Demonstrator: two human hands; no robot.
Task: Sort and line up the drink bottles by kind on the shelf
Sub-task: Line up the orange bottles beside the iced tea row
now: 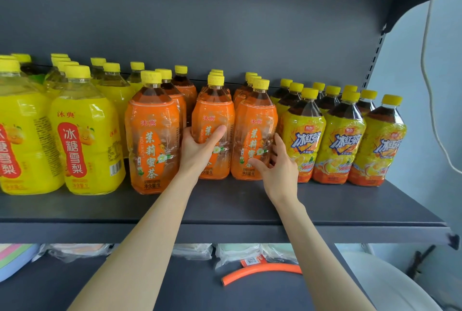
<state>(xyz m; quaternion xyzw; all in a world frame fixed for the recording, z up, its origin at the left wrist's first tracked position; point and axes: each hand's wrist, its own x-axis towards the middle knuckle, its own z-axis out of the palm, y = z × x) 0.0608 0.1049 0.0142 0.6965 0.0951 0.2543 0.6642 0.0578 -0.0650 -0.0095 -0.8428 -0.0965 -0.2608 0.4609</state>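
Note:
Three kinds of yellow-capped bottles stand in rows on the dark shelf. Yellow pear-drink bottles fill the left. Orange jasmine-tea bottles stand in the middle. Smaller iced-tea bottles with yellow and orange labels fill the right. My left hand grips the middle front orange bottle around its waist. My right hand lies with fingers spread on the lower right side of the right front orange bottle. The left front orange bottle stands a little nearer to the shelf edge.
Another shelf board hangs overhead at the top right. On the lower shelf lie plastic-wrapped packs and a curved orange tube. A white cable runs down the wall on the right. A strip of bare shelf lies before the bottles.

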